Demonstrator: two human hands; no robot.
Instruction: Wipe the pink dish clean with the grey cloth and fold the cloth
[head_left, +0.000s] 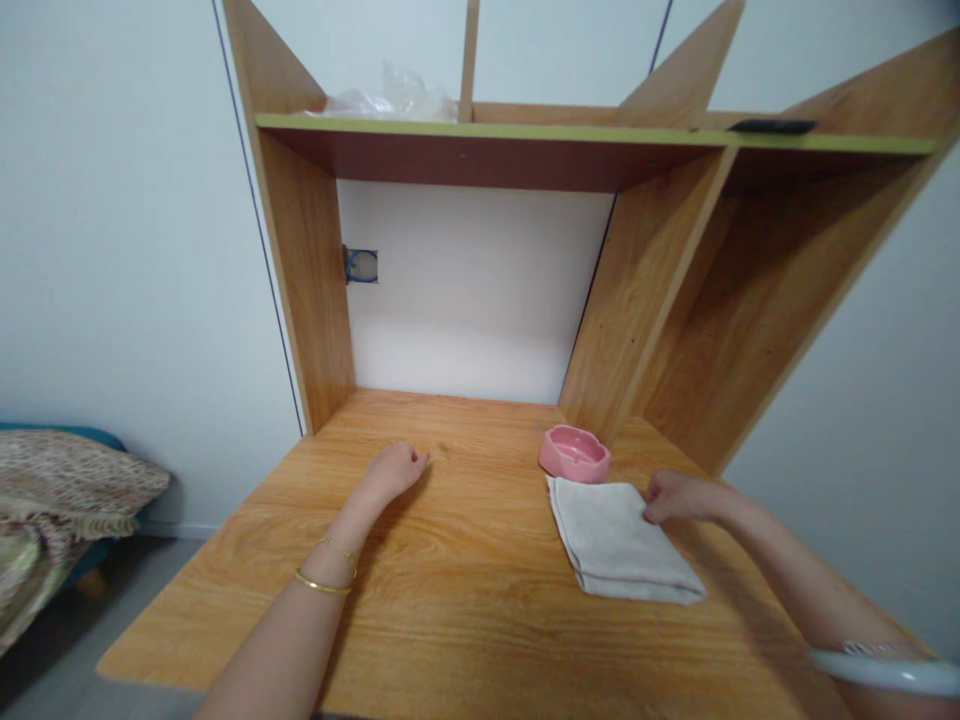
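Note:
A folded light grey cloth lies flat on the right part of the wooden desk. Its right edge is pinched by the fingers of my right hand. Just behind the cloth, touching or nearly touching it, sits a pink ashtray with notches in its rim. To the left, my left hand rests on the desktop with its fingers curled in, away from the cloth and the ashtray. Nothing shows in those fingers.
A wooden shelf unit rises at the back of the desk. Clear plastic wrapping and a flat black object lie on its upper shelf. An open wall socket box shows wires. At far left is a patterned blanket.

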